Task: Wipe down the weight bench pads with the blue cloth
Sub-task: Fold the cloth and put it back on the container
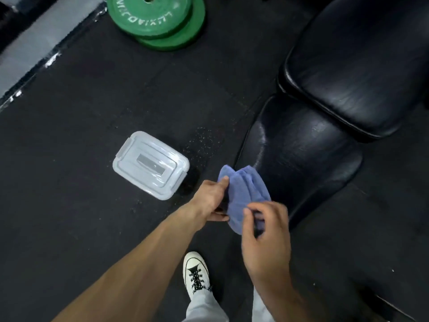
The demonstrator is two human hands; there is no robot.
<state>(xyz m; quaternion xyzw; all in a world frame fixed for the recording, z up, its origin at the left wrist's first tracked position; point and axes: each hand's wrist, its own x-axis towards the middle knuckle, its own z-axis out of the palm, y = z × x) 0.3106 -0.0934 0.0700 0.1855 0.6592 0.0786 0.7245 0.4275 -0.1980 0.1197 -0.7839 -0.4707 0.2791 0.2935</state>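
Note:
A bunched blue cloth (pixel 243 194) hangs in the air between both hands, just left of the bench. My left hand (pixel 212 198) grips its left edge with thumb and fingers. My right hand (pixel 267 233) pinches its lower right part; this hand is blurred. The black seat pad (pixel 301 154) of the weight bench lies to the right of the cloth, with a wet-looking sheen. The larger black back pad (pixel 355 66) rises beyond it at the upper right.
A closed clear plastic box (pixel 151 165) sits on the black rubber floor (pixel 81 135) left of the hands. Two stacked green weight plates (pixel 157 19) lie at the top. My white sneaker (pixel 196 273) stands below the hands.

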